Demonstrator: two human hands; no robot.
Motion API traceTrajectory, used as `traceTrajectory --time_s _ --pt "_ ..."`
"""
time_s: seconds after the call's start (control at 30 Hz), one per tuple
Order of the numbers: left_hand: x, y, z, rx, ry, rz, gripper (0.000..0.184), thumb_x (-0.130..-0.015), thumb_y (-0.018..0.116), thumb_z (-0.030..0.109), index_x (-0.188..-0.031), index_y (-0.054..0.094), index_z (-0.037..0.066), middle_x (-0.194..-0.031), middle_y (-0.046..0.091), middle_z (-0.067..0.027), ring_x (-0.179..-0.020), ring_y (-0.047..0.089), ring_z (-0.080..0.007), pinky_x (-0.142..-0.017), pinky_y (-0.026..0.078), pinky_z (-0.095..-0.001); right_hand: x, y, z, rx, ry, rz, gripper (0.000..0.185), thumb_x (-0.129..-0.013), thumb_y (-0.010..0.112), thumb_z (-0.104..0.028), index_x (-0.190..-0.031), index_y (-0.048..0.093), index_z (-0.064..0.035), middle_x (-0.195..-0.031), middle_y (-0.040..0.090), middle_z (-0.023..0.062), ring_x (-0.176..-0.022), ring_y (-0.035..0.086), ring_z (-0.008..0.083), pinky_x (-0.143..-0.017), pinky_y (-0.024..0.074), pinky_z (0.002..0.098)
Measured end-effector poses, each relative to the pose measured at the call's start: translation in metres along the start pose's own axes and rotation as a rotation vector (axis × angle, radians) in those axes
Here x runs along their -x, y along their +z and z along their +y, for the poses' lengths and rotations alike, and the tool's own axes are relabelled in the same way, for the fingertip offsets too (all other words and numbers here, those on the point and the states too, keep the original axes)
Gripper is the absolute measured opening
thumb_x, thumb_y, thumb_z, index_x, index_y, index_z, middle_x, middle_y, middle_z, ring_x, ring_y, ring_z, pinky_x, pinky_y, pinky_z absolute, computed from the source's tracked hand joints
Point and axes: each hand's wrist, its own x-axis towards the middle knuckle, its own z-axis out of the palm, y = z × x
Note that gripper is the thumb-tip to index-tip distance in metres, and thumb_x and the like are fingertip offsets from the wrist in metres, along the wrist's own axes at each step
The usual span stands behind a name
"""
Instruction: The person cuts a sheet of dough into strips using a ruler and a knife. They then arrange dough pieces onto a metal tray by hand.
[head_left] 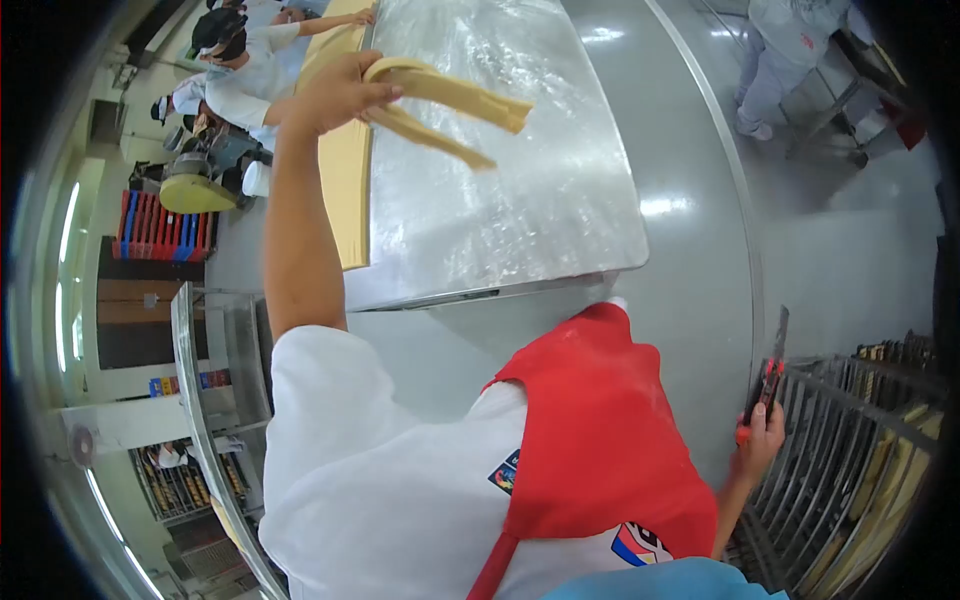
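Observation:
My left hand [345,95] is raised over the metal table [520,200], its fingers closed on a pale yellow dough strip [465,98]. The strip loops at my fingers, and two lengths hang out to the right. A long sheet of dough [343,205] lies along the table's left edge, beneath and beside my left forearm. Well away from the table, low at the right, my right hand [762,440] grips a black and red utility knife [768,385]. Its blade is out and points up, away from my fingers.
Across the table, a co-worker in white [245,85] reaches one hand to the dough's far end. Another person [790,50] stands at top right. A metal rack with trays [850,470] is close beside my right hand. A metal-framed cart [190,350] stands at left.

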Motion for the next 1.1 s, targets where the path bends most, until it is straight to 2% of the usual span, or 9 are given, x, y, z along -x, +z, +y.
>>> traceTrajectory --time_s 0.17,0.23,0.3,0.4,0.7,0.8,0.93,1.0,1.1 --pt "-0.006 0.063 0.072 0.001 -0.049 0.138 0.026 -0.09 0.076 0.019 -0.109 0.071 0.002 -0.085 0.067 -0.0001 -0.078 0.062 -0.0097 -0.07 0.049 -0.0277 -0.117 0.018 -0.033 0.056 -0.103 -0.068 0.022 -0.103 0.064 -0.021 -0.114 0.065 -0.0022 -0.081 0.061 0.0014 -0.063 0.058 0.0077 -0.05 0.0426 0.0235" --pt "-0.016 0.091 0.113 -0.077 0.124 0.261 0.024 -0.087 0.076 0.017 -0.104 0.071 0.001 -0.084 0.067 -0.002 -0.078 0.061 -0.0115 -0.071 0.049 -0.0295 -0.161 0.023 -0.044 0.017 -0.068 -0.115 0.025 -0.103 0.066 -0.028 -0.113 0.065 -0.0041 -0.075 0.062 0.0024 -0.058 0.054 0.008 -0.051 0.0415 0.0239" --pt "-0.049 0.112 0.128 0.092 0.076 0.253 0.023 -0.085 0.074 0.016 -0.1 0.07 -0.001 -0.082 0.066 -0.0042 -0.077 0.061 -0.0131 -0.069 0.048 -0.0316 -0.196 0.019 -0.058 0.119 -0.056 -0.095 0.024 -0.101 0.066 -0.024 -0.111 0.066 -0.0021 -0.078 0.061 0.0021 -0.063 0.058 0.0094 -0.05 0.0425 0.0241" --pt "-0.105 0.125 0.159 0.068 0.138 0.335 0.025 -0.082 0.073 0.02 -0.096 0.067 -0.001 -0.08 0.065 -0.0117 -0.073 0.062 -0.0197 -0.068 0.05 -0.0358 -0.229 0.0 -0.088 0.21 -0.162 -0.111 0.026 -0.101 0.067 -0.026 -0.11 0.066 -0.0013 -0.075 0.061 0.0029 -0.06 0.056 0.0094 -0.049 0.0416 0.0246" --pt "-0.235 0.185 0.234 0.024 0.203 0.414 0.027 -0.082 0.074 0.023 -0.094 0.068 0.0 -0.085 0.07 -0.018 -0.079 0.069 -0.034 -0.072 0.053 -0.043 -0.345 -0.038 -0.113 0.232 -0.037 -0.252 0.034 -0.098 0.073 -0.032 -0.113 0.067 -0.0022 -0.073 0.061 0.0016 -0.056 0.053 0.0077 -0.048 0.039 0.0232" --pt "-0.272 0.182 0.254 0.149 0.094 0.331 0.027 -0.082 0.074 0.024 -0.093 0.067 0.0 -0.084 0.069 -0.0187 -0.079 0.068 -0.0355 -0.072 0.053 -0.0436 -0.404 -0.01 -0.13 0.23 -0.005 -0.368 0.035 -0.098 0.072 -0.032 -0.115 0.065 -0.0028 -0.074 0.062 0.0017 -0.056 0.052 0.0079 -0.05 0.0402 0.0246" --pt "-0.297 0.174 0.271 0.12 0.001 0.38 0.027 -0.081 0.075 0.024 -0.093 0.067 0.0 -0.083 0.069 -0.0191 -0.079 0.068 -0.036 -0.071 0.053 -0.0433 -0.483 0.016 -0.133 0.283 -0.05 -0.448 0.03 -0.1 0.07 -0.029 -0.114 0.065 -0.0026 -0.074 0.062 0.0017 -0.055 0.049 0.0064 -0.049 0.039 0.0237" --pt "-0.302 0.163 0.281 0.163 -0.177 0.368 0.027 -0.081 0.075 0.023 -0.093 0.067 0.001 -0.083 0.068 -0.0198 -0.079 0.067 -0.0379 -0.071 0.053 -0.0437 -0.53 0.031 -0.135 0.258 -0.072 -0.496 0.03 -0.1 0.07 -0.028 -0.114 0.065 -0.0024 -0.073 0.061 0.0016 -0.054 0.048 0.0061 -0.049 0.0387 0.0235" --pt "-0.304 0.151 0.284 -0.026 -0.158 0.415 0.032 -0.082 0.076 0.029 -0.096 0.069 0.001 -0.092 0.071 -0.0209 -0.088 0.068 -0.041 -0.078 0.054 -0.047 -0.595 0.07 -0.158 0.218 -0.094 -0.548 0.03 -0.1 0.07 -0.027 -0.114 0.065 -0.0017 -0.073 0.061 0.0013 -0.054 0.049 0.0056 -0.048 0.0391 0.0227"
